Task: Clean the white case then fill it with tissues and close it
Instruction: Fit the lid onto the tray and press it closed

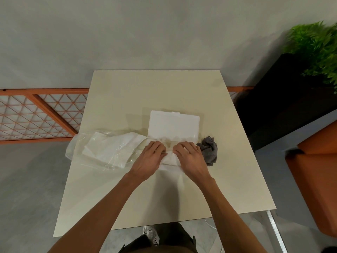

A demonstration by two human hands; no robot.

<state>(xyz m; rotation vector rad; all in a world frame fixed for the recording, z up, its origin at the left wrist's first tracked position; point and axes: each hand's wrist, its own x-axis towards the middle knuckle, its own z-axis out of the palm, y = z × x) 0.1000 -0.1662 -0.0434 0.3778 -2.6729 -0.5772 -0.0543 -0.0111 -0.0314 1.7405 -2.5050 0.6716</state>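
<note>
Two hands held tissues at the near edge of one open case.

The case [173, 125] lay on the desk [155, 88] just beyond the fingertips, its long axis running left to right, its lid flat and open with the tab on the far edge pointing away from the person. The left hand [149, 157] and right hand [189, 157] sat side by side, fingers [158, 146] curled down and gripping one stack of tissues [169, 158]; the case's base under them could not be made out. One clear wrapper [98, 150] with more white sheets lay left of the left fingers. One crumpled grey cloth [209, 150] lay just right of the right fingers.
</note>
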